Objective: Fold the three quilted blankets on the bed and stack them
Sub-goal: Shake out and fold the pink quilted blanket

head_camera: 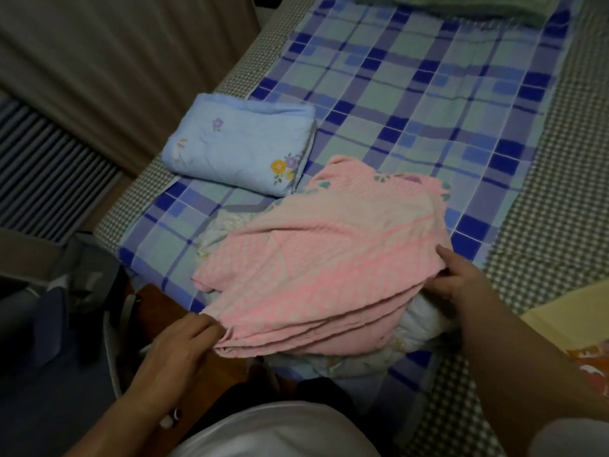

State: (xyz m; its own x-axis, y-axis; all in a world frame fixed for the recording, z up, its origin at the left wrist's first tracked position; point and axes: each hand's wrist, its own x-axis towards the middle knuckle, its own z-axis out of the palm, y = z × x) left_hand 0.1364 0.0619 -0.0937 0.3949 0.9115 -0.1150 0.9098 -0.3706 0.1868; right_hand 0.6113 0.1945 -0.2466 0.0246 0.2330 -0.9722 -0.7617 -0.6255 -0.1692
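A pink quilted blanket (326,258) lies folded in several layers near the bed's front edge, on top of a white floral one (418,324) that peeks out beneath it. My left hand (184,344) pinches the pink blanket's near left corner. My right hand (461,275) grips its right edge. A light blue floral blanket (237,146) sits folded into a neat block behind and to the left, apart from the pink one.
The bed carries a blue plaid sheet (428,94) over a checked mattress cover (560,192). A green folded cloth (461,8) lies at the far end. A yellow and orange fabric (576,324) lies at the right. Curtains (99,61) hang at the left.
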